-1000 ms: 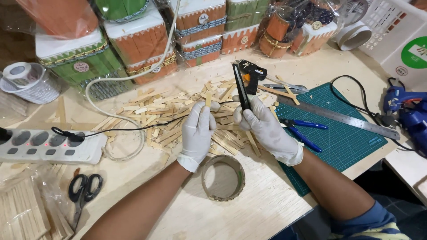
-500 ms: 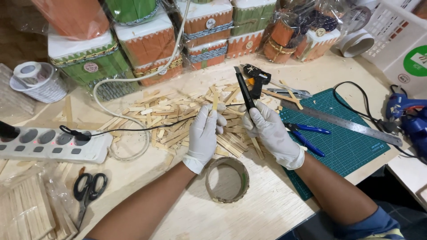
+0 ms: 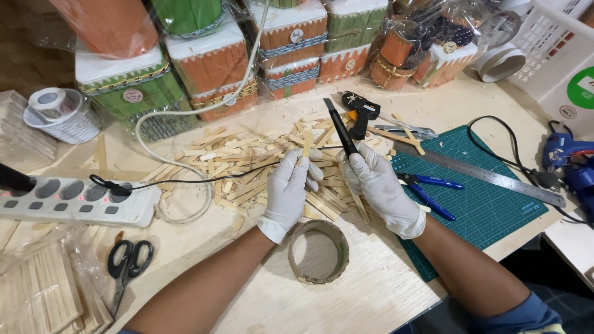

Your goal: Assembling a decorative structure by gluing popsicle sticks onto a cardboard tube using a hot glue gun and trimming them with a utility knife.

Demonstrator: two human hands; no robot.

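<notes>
Head view: right hand (image 3: 382, 188) grips a black cutter (image 3: 339, 127) pointing up-left; left hand (image 3: 289, 185) pinches an upright wooden stick (image 3: 306, 143).

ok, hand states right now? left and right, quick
Left hand: closed on a short flat pale wooden stick, held upright.
Right hand: closed on a black utility knife, blade end pointing away.

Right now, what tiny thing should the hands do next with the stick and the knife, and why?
Probably bring the black knife in the right hand down to the wooden stick, since the left hand holds it upright and the blade stands apart from it.
</notes>
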